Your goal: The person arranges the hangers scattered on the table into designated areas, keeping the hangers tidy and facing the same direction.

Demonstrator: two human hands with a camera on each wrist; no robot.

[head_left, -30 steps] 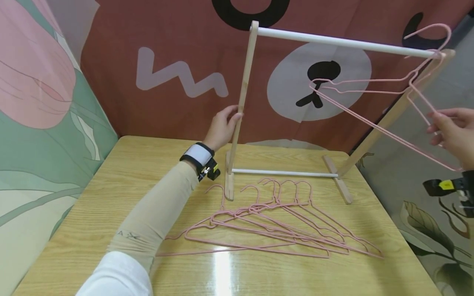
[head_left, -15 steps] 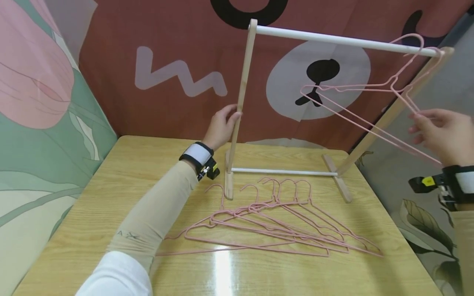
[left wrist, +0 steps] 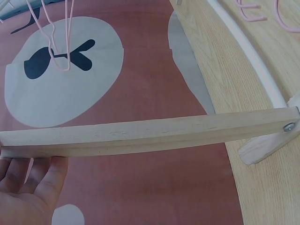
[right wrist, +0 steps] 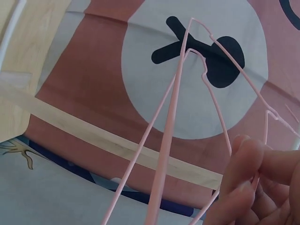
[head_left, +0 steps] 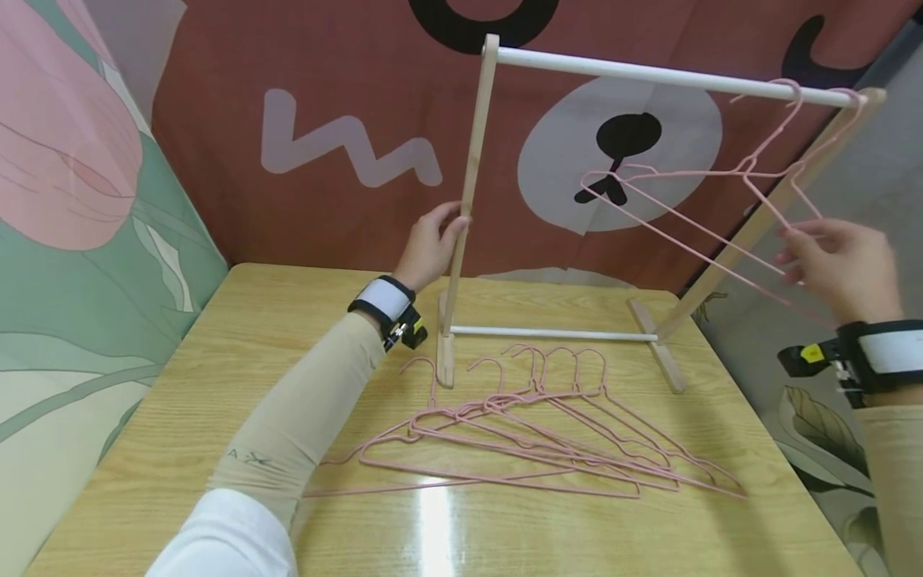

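Note:
A wooden clothes rack (head_left: pixel 465 200) with a white top rod (head_left: pixel 649 74) stands at the back of the table (head_left: pixel 180 401). My left hand (head_left: pixel 450 232) grips its left upright post (left wrist: pixel 150 133), thumb in front and fingers (left wrist: pixel 33 180) behind. Two pink wire hangers (head_left: pixel 692 200) hang by their hooks at the rod's right end. My right hand (head_left: pixel 793 248) pinches the lower right wire of one hanger (right wrist: pixel 173 108) between its fingertips (right wrist: pixel 248 173). Several more pink hangers (head_left: pixel 548 437) lie overlapped on the table in front of the rack.
A printed fabric backdrop (head_left: pixel 324 152) stands close behind the rack, and a green and pink panel (head_left: pixel 86 200) lines the left side. The rack's right leg (head_left: pixel 764 216) slants near the table's right edge. A white lower rod (head_left: pixel 555 334) joins the rack's feet.
My right hand has moved left and down with the hanger. Its hook, above the rod's right end before, now sits over the rod further left. The left hand has stayed on the post.

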